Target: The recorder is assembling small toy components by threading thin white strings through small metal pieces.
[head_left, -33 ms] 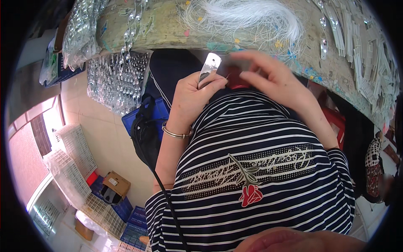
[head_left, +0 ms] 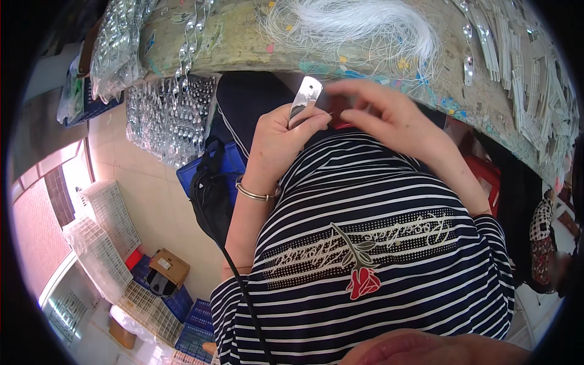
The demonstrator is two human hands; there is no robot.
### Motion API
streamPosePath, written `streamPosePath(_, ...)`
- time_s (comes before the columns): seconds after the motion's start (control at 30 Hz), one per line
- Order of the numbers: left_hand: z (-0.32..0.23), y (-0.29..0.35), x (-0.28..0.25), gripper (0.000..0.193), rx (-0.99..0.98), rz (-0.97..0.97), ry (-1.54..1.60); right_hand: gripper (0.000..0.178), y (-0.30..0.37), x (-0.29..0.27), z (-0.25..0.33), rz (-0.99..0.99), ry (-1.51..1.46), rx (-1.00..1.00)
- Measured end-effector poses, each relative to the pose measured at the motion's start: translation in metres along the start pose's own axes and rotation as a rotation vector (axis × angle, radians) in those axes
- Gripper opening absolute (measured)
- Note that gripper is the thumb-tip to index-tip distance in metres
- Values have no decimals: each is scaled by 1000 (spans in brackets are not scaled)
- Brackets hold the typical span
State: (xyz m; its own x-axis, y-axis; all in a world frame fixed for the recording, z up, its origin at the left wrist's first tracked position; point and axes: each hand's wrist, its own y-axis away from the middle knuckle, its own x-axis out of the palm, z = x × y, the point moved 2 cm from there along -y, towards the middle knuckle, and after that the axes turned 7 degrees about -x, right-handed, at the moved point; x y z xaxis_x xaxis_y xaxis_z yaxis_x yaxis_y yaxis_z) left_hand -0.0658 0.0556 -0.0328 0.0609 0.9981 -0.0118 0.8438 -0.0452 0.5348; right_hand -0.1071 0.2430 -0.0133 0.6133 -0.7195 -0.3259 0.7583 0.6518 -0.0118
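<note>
My left hand (head_left: 283, 131) is closed on a shiny, flat metal strip (head_left: 307, 94) with a rounded end and a small hole near the tip. The strip stands up out of my fist; its lower end is hidden by the fingers. Just to the right, my right hand (head_left: 389, 115) hovers with thumb and index finger apart, its fingertips blurred, close to the strip. Nothing shows clearly between those fingers. Ahead of both hands, a bundle of loose white strands (head_left: 377, 30) lies on the worn table (head_left: 243, 45).
Twisted shiny metal pieces (head_left: 121, 52) lie at the table's left end, and more hang (head_left: 167, 115) below its edge. Thin white plastic strips (head_left: 529, 91) are heaped at the right. Plastic crates (head_left: 100, 243) and a cardboard box (head_left: 169, 266) stand on the floor at left.
My right hand has moved slightly left, nearer the metal strip. My left hand and the strip stay almost where they were.
</note>
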Motion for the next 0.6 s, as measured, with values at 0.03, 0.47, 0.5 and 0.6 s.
streamPosePath(0.03, -1, 0, 0, 11, 8, 10, 8, 32, -3, 5, 0, 66, -45, 8)
streamPosePath(0.47, -2, 1, 0, 28, 32, 80, 81, 8, -4, -4, 0, 1, -107, 140)
streamPosePath(0.5, 0, 0, -2, 28, 33, 79, 81, 7, -5, -8, 2, -56, -102, 75)
streamPosePath(0.6, 7, -3, -3, 33, 97, 132, 164, 5, -6, -11, 6, -152, -178, 15)
